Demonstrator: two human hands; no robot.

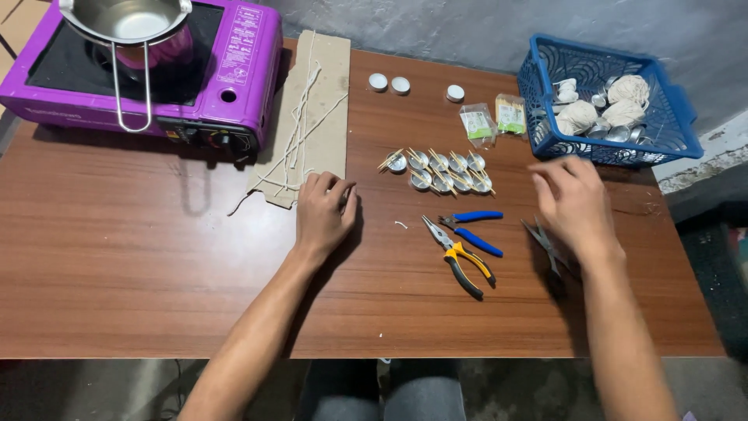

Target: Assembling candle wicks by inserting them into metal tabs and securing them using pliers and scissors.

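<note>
My left hand [324, 212] rests knuckles-up on the wooden table [156, 257], fingers curled at the near corner of a cardboard sheet [315, 109] that carries several white wick strings [300, 129]. My right hand [573, 199] hovers blurred above the table, fingers loosely bent, holding nothing that I can see. Under its wrist lie dark scissors [549, 249]. Between the hands lie yellow-handled pliers [460, 257] and blue-handled pliers [471, 230]. Several small metal cups with wooden sticks across them [440, 171] stand in two rows beyond the pliers.
A purple portable stove [234, 70] with a steel pot [128, 23] sits at the far left. A blue plastic basket [538, 93] holding string balls and metal cups stands far right. Three white tealights [400, 84] and two small packets [495, 118] lie near the back edge.
</note>
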